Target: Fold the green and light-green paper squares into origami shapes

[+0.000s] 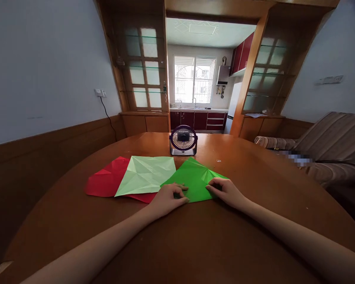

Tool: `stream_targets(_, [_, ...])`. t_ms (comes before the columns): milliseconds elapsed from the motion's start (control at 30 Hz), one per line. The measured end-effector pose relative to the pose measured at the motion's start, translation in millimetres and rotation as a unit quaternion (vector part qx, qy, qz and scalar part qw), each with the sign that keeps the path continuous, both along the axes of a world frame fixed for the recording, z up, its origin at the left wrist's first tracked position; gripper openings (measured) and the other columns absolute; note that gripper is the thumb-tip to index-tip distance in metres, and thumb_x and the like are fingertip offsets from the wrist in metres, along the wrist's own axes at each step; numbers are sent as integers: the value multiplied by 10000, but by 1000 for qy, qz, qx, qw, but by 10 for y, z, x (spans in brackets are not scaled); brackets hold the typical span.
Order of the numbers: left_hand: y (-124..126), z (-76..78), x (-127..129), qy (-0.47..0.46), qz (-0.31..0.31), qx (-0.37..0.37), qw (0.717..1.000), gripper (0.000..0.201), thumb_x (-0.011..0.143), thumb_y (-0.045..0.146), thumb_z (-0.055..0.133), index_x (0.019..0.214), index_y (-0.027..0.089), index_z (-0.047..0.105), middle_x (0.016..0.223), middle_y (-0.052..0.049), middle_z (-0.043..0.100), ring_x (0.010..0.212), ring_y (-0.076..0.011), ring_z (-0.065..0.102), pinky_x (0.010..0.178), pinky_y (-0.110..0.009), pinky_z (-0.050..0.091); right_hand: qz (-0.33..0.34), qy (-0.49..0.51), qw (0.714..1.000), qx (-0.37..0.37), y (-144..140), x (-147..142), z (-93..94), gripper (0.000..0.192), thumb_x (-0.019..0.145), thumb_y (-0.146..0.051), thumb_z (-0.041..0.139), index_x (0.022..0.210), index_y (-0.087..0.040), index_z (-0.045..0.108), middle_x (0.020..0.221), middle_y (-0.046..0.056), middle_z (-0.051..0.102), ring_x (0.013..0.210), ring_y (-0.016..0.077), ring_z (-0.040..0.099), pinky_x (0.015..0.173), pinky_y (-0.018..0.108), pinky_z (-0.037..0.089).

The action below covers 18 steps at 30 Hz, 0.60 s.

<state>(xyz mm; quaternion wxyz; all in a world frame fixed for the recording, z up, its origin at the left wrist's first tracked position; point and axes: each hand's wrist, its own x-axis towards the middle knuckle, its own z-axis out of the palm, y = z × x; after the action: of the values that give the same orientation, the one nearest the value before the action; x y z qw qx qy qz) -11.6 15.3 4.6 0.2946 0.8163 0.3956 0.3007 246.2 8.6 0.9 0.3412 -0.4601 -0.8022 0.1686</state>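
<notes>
A bright green sheet of paper with crease lines lies before me on the table. My left hand rests at its near left edge, fingers curled over the sheet and thumb along the near edge. At the right side, my right hand is closed, with thumb and fingers pinching the green paper near its right corner. Left of it lies a creased pale green sheet, which overlaps a red sheet. Neither hand touches those two sheets.
A small dark desk fan stands on the round-ended wooden table behind the papers. To the right is a striped armchair. Beyond the table, a doorway opens on a kitchen with red cabinets.
</notes>
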Motion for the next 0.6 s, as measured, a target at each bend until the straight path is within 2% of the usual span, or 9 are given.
stream_targets(67, [1,-4,19,-7,10,-4,1000,146,711,245,724,589,194,662,1082,-70,722,1101,-260,630,989,-426,438,-9,5,1000,0,-4,-27,0,224,897,-371,544,946,-165,618,698,0,598,634,135,518,603,252,394])
stream_targets(167, [2,5,40,-11,22,-15,1000,161,683,231,740,563,194,639,1070,-68,723,1085,-266,636,940,-419,472,-4,-12,1000,8,-18,-49,10,307,910,-324,524,1173,-170,564,725,5,615,651,144,540,634,263,422])
stream_targets(300, [-4,17,47,-12,27,-27,999,169,674,221,747,564,188,624,1064,-74,721,1108,-269,622,957,-409,460,15,-71,996,43,-37,-55,-7,297,955,-267,448,1172,-189,634,828,52,622,752,164,568,680,273,437])
stream_targets(433, [1,3,37,-13,22,-21,999,139,679,235,748,607,185,640,1089,-73,713,1105,-271,620,964,-411,457,16,-149,986,69,-38,-45,-59,339,974,-211,391,1141,-223,686,842,61,583,719,152,552,639,254,417])
stream_targets(500, [9,-6,30,-10,22,-18,1000,97,688,250,747,740,187,694,1091,-71,711,1085,-264,627,963,-406,462,15,-169,982,82,-32,-35,-81,351,968,-185,393,1163,-232,680,843,59,567,714,146,544,634,247,414])
stream_targets(600, [16,-10,21,4,7,0,1000,277,711,277,741,977,203,720,1110,-65,703,1074,-254,626,966,-397,465,24,-176,980,90,-20,-20,-98,347,962,-179,405,1181,-229,670,856,58,556,730,148,544,653,250,428])
